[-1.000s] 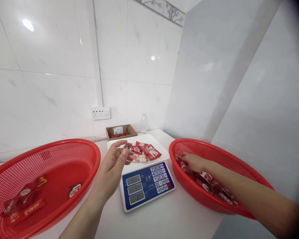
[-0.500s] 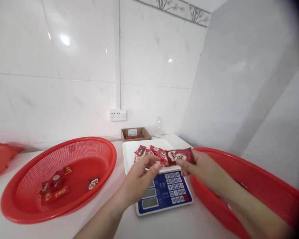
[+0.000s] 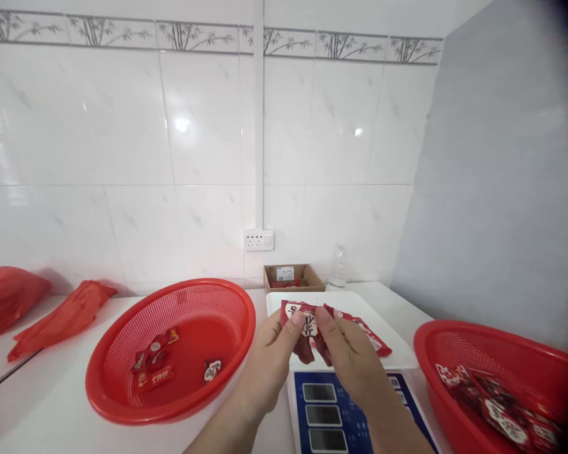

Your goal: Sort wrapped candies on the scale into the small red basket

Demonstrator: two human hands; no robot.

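And we have two hands at the centre, one left hand (image 3: 269,347) and one right hand (image 3: 355,347), with at least one red packet (image 3: 308,325) between them! One scale (image 3: 297,410) just below them, three display windows (image 3: 320,415) on it! Two red baskets, count them: one left basket (image 3: 213,337) to the hands' left, one right basket (image 3: 430,384) to their right! One lone packet (image 3: 212,371) at the left basket's near side, its clustered packets (image 3: 156,359) overlapping, several, no sure count; the right basket's pile (image 3: 502,419) too jumbled to number! Beyond the hands, one cardboard box (image 3: 299,289), one clear bottle (image 3: 337,271), one socket panel (image 3: 259,240)! And far left of them, two red bags (image 3: 66,318)
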